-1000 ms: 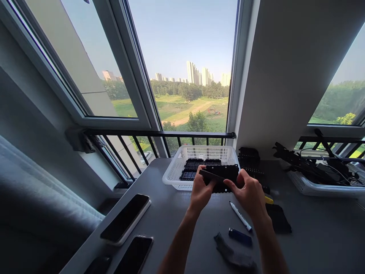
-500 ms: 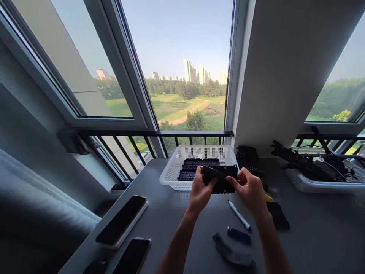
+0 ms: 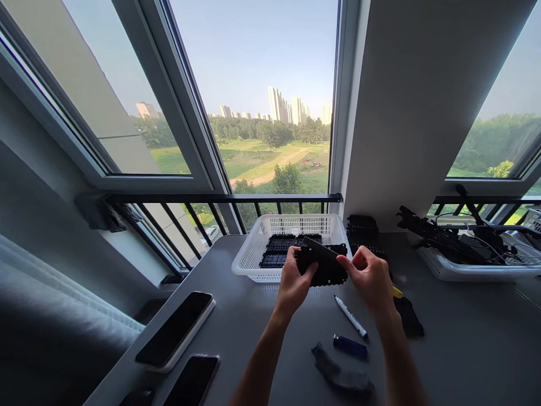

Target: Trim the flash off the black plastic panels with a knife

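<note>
I hold a flat black plastic part (image 3: 322, 266) with both hands above the grey table (image 3: 262, 327), just in front of a white mesh basket (image 3: 253, 254). My left hand (image 3: 292, 283) grips its left end, fingers closed. My right hand (image 3: 372, 277) pinches its right end. More black parts (image 3: 281, 250) lie inside the basket. A stack of similar black parts (image 3: 363, 230) stands to the right of the basket.
A white marker (image 3: 350, 317), a blue lighter (image 3: 350, 346), a dark cloth (image 3: 342, 376) and a black pad (image 3: 409, 317) lie near my arms. Phones (image 3: 175, 330) rest at the left. A second white basket (image 3: 465, 269) with cables stands at the right. Window railing (image 3: 224, 198) behind.
The view has drifted slightly. The black part has tilted a little in my hands; both hands keep their grip on it.
</note>
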A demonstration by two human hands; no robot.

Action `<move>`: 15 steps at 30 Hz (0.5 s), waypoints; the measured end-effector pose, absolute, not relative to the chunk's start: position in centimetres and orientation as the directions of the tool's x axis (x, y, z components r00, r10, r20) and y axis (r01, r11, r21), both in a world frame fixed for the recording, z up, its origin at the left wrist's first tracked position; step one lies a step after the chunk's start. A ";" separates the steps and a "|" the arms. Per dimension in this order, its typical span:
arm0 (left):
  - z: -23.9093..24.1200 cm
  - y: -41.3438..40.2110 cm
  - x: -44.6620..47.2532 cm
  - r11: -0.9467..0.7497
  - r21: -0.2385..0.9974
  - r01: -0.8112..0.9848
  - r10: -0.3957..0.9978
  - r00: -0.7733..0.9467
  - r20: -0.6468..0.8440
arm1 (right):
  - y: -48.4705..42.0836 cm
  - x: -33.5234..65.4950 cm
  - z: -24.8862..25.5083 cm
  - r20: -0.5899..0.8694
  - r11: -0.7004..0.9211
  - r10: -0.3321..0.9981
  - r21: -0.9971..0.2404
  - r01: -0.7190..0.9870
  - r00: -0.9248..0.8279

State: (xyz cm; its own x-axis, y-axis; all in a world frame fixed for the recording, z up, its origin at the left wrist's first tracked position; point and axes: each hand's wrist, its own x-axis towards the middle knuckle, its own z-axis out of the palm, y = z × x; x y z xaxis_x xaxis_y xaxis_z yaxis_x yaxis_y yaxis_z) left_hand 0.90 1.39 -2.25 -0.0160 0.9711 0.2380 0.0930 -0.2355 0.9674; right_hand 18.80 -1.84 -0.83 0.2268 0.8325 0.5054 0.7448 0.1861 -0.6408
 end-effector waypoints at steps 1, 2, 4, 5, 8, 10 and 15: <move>-2.3 1.4 1.0 -0.241 0.967 0.086 0.970 -0.008 0.243 | -1.9 18.1 -0.7 0.497 0.199 0.845 -0.636 0.746 0.198; -2.3 1.3 1.1 -0.247 0.966 0.079 0.969 -0.003 0.248 | -1.9 17.5 -0.6 0.489 0.207 0.854 -0.628 0.750 0.174; -2.2 1.3 1.1 -0.250 0.966 0.067 0.968 0.003 0.251 | -1.8 16.9 -0.6 0.479 0.204 0.864 -0.615 0.762 0.156; -2.2 1.4 1.0 -0.245 0.967 0.061 0.969 0.001 0.246 | -1.7 16.9 -0.6 0.476 0.197 0.865 -0.613 0.765 0.158; -2.1 1.5 0.5 -0.230 0.972 0.056 0.973 -0.022 0.232 | -1.4 18.2 -0.9 0.475 0.159 0.854 -0.627 0.763 0.213; -2.0 1.6 0.3 -0.233 0.970 0.074 0.969 -0.059 0.238 | -1.3 19.4 -1.2 0.481 0.130 0.836 -0.639 0.758 0.263; -1.9 1.4 0.5 -0.224 0.970 0.097 0.972 -0.052 0.229 | -1.6 19.5 -1.1 0.483 0.134 0.830 -0.657 0.741 0.278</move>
State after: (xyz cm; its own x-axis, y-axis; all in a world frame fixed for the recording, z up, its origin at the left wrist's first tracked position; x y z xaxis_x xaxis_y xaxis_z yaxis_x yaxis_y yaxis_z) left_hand 0.55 1.41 -1.86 -0.0520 0.9719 0.2294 0.0968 -0.2237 0.9698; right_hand 19.52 -1.57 -1.05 0.2781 0.8302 0.4832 0.7415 0.1343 -0.6574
